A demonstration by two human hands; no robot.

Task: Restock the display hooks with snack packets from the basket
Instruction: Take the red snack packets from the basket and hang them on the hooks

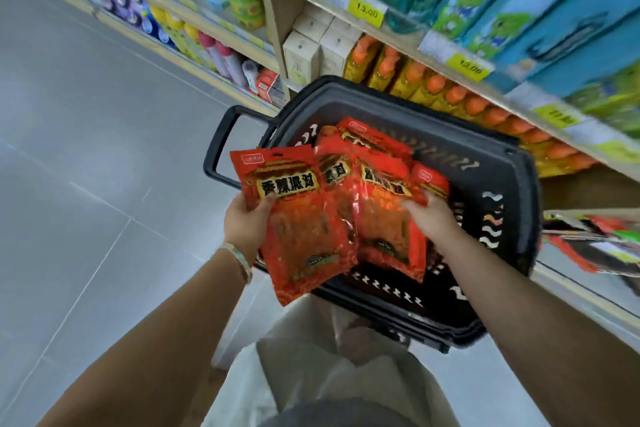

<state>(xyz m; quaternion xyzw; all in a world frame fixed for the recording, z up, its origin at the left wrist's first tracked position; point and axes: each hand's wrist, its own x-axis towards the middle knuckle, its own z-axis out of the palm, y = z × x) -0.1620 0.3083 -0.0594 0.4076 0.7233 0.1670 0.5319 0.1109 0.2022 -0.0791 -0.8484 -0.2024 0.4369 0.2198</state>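
- Forearms reach forward from the bottom edge, above pale beige trousers.
- Left hand, with a pale bracelet at the wrist, pinches a flat red plastic snack packet with yellow-and-black lettering. The thumb presses the front just under the lettering and the fingers are hidden behind. The packet spreads to the right of the hand.
- Right hand curls its fingers onto the right side of a second red snack packet, which lies just left of that hand and touches the first.
- Both packets hang over a dark grey slotted plastic basket, its loop handle pointing left.
- More red packets lie inside the basket, beyond the hands.
- Orange-capped yellow bottles line a wooden shelf with yellow price tags.
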